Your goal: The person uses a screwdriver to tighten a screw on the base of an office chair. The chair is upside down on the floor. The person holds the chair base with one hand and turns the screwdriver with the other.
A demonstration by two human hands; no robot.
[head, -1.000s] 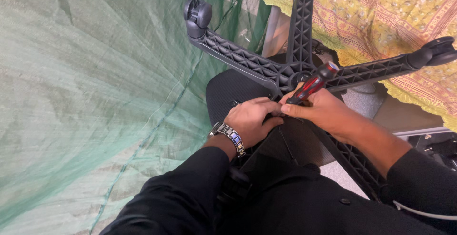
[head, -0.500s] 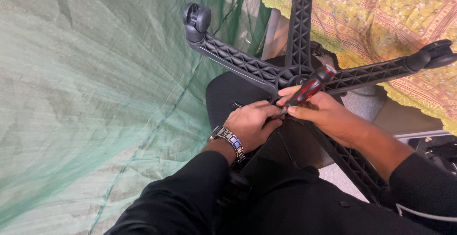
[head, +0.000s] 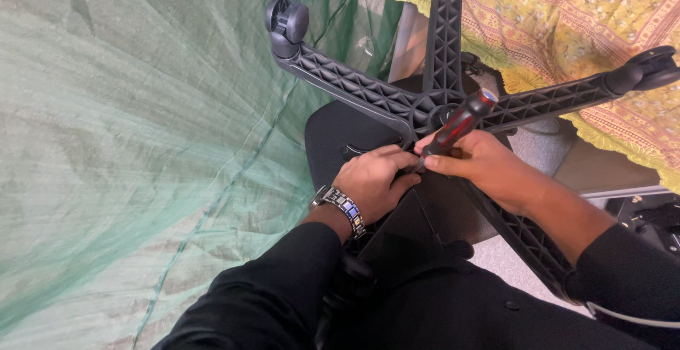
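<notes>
Gripping a red-and-black screwdriver point(head: 459, 125) by its handle, the right hand point(head: 489, 167) is closed around it just below the hub of an upturned black chair base point(head: 368, 91). Since a second ago the handle is seen raised slightly and tilted further toward the hub. The left hand point(head: 372, 180) is curled, fingers pressed at the tool's tip; what is pinched cannot be told.

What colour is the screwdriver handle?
Red and black screwdriver handle, gripped by the right hand; head view.
</notes>
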